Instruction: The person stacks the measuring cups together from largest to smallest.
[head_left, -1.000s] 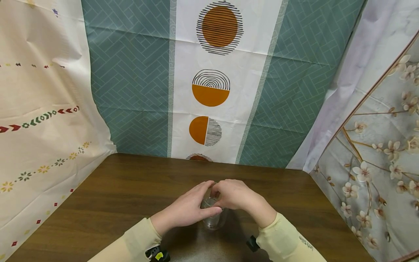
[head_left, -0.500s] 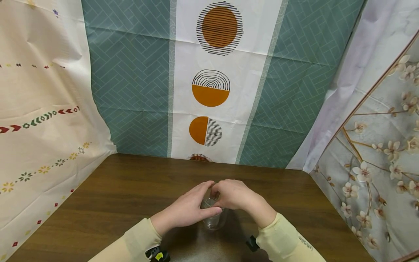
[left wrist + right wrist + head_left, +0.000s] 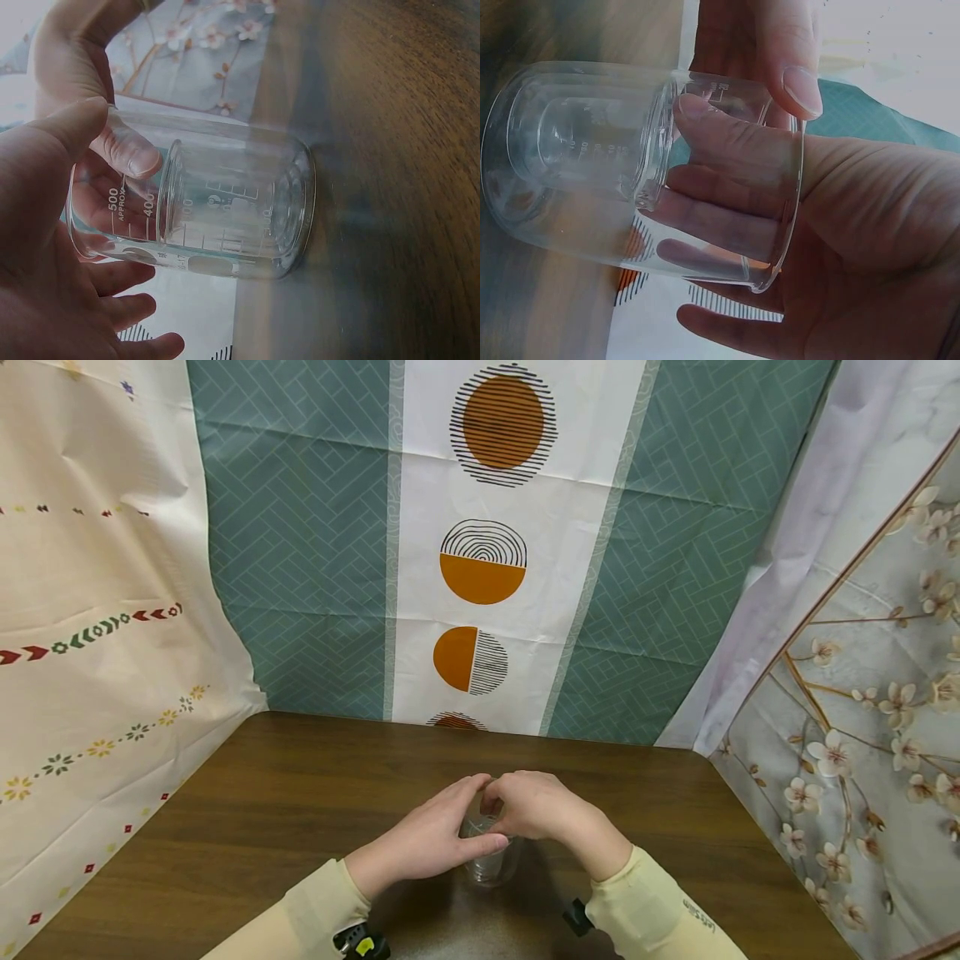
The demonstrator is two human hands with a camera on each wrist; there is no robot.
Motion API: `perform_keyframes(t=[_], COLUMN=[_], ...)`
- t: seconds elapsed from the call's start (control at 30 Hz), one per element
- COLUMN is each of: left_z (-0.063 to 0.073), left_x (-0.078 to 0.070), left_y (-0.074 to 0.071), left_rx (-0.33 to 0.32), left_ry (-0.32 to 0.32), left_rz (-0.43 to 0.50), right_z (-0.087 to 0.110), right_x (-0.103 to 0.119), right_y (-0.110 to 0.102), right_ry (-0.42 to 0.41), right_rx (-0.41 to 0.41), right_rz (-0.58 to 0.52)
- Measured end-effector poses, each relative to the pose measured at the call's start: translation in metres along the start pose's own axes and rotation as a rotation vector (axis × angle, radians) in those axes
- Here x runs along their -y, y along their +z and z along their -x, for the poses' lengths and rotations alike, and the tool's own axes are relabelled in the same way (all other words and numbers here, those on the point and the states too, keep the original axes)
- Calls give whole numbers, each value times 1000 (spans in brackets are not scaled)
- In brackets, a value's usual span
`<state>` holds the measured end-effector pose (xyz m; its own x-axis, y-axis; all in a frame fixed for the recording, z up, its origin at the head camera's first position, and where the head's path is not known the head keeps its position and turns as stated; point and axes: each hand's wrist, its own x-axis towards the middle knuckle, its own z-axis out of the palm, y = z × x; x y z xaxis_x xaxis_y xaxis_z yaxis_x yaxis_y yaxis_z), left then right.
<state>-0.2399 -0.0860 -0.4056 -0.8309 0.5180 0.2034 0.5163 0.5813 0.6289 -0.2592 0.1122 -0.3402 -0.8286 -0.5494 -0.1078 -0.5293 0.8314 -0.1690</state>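
A large clear glass beaker (image 3: pixel 486 870) stands upright on the table between both hands. A smaller graduated beaker (image 3: pixel 229 206) is nested in its bottom; overlapping glass lines hide whether more sit within. My left hand (image 3: pixel 427 837) holds the large beaker round its upper wall, thumb on the near side, index finger on the far side. From above, my right hand (image 3: pixel 540 806) reaches into the large beaker. In the right wrist view its thumb (image 3: pixel 720 135) and fairly straight fingers lie inside the glass, right by the smaller beaker's rim; contact there cannot be told.
The brown wooden table (image 3: pixel 300 793) carries the beakers. A teal and white patterned cloth (image 3: pixel 315 568) hangs behind it. A cream cloth (image 3: pixel 90 610) hangs along the left and a floral one (image 3: pixel 862 735) along the right. Both wrists bear dark straps (image 3: pixel 362 942).
Both hands stay in place around and inside the large beaker. My right fingers shift very slightly, and the glass lines below them look a little different.
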Motion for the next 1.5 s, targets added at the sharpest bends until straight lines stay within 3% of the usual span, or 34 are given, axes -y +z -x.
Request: perform_keyframes(t=[0.1, 0.13, 0.23, 0.47, 0.8, 1.27, 1.5], left_z=[-2, -5, -7, -1, -1, -2, -1], left_x=[5, 15, 18, 2, 1, 1, 1], left_y=[3, 8, 10, 2, 1, 2, 1], left_rx=[-8, -23, -33, -16, -17, -19, -5], left_ry=[32, 70, 92, 28, 25, 30, 1], left_rz=[17, 6, 4, -6, -4, -11, -17], right_z=[0, 0, 0, 0, 0, 6, 8], right_x=[0, 0, 0, -1, -3, -9, -12], right_y=[0, 0, 1, 0, 1, 5, 7], right_ry=[-2, -2, -3, -3, -18, -86, -86], right_rx=[0, -1, -3, 2, -12, -98, -124], right_rz=[2, 3, 6, 5, 0, -53, -64])
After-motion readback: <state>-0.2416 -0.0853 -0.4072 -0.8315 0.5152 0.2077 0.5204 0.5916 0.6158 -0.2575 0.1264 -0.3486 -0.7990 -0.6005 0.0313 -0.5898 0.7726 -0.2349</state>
